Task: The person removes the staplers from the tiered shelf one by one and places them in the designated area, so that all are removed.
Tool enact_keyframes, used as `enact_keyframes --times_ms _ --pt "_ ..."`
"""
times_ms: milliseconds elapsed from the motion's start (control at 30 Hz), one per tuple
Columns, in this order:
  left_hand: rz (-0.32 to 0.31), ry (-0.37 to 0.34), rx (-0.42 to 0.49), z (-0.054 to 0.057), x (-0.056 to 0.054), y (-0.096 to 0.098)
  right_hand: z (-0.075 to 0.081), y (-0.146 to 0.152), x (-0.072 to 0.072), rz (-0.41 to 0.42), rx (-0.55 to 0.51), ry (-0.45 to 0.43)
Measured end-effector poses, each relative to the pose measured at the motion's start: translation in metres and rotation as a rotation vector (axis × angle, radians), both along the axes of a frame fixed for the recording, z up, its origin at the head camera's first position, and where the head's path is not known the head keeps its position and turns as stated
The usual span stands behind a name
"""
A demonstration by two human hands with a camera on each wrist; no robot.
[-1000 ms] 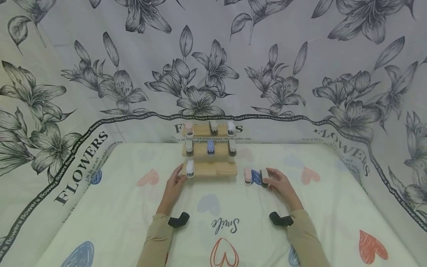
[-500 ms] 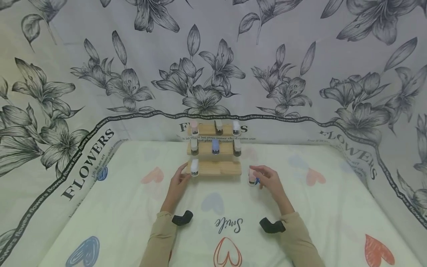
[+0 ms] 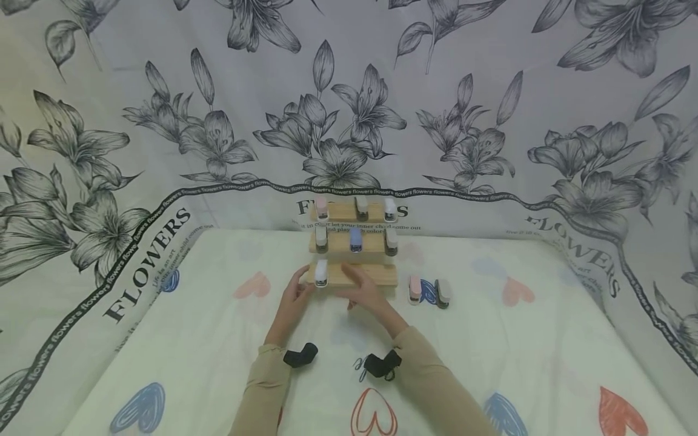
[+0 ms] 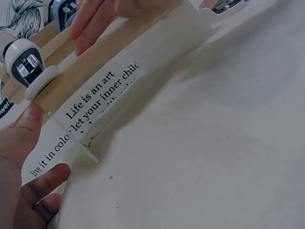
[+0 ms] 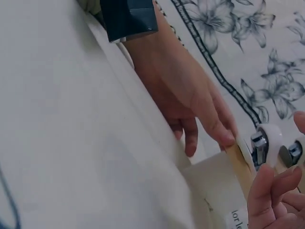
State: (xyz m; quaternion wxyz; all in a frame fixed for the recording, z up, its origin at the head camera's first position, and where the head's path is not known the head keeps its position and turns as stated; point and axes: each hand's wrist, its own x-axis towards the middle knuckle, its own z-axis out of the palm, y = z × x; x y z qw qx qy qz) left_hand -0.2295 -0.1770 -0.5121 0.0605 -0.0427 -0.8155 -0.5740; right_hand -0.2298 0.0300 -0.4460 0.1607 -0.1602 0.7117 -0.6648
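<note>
A tiered wooden rack [image 3: 384,276] carries mini staplers. My left hand [image 3: 289,306] holds the left end of its lowest plank, thumb on the wood [image 4: 71,86] and fingers below. Beside that thumb stands a white stapler [image 3: 321,274], also seen up close as the white stapler [image 4: 25,67] in the left wrist view. Over the same plank hovers my right hand [image 3: 368,295], fingers loosely extended, with nothing in them. A pink stapler [image 3: 414,289] and a beige-and-black stapler [image 3: 442,293] lie on the cloth to the rack's right.
On the middle plank are a blue stapler [image 3: 355,240] and two pale ones. The top plank bears a pink stapler [image 3: 322,209], a beige one and a white one. A flower-printed curtain [image 3: 338,121] hangs behind; heart-patterned cloth [image 3: 207,339] covers the table.
My right hand has left the beige-and-black stapler and moved left, past the pink one, to the lowest plank. My left hand stays at the rack. The head view has shifted slightly.
</note>
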Motion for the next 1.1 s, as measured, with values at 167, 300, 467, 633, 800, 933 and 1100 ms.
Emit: enact_keyframes --times_ms 167,300,467,633,800,933,1100 --pt "0.009 0.041 -0.022 -0.001 -0.002 0.003 -0.008 -0.025 -0.016 -0.015 -0.026 -0.076" --pt "-0.009 0.048 -0.021 -0.005 -0.004 0.004 -0.008 -0.035 -0.017 -0.057 -0.028 -0.076" --pt "-0.010 0.051 -0.021 -0.002 -0.001 0.005 -0.008 -0.037 -0.017 -0.115 0.012 -0.024" --pt "0.001 0.067 -0.027 0.000 0.000 0.003 -0.009 -0.039 -0.018 -0.123 -0.002 -0.033" --pt "0.005 0.086 -0.036 -0.001 0.000 0.000 -0.006 -0.041 -0.013 -0.150 -0.001 -0.031" --pt "0.007 0.088 -0.042 -0.001 0.000 0.000 0.002 -0.034 0.000 -0.175 -0.033 0.029" --pt "0.021 0.091 -0.067 -0.003 0.000 -0.001 0.002 -0.014 0.012 -0.166 -0.088 0.048"
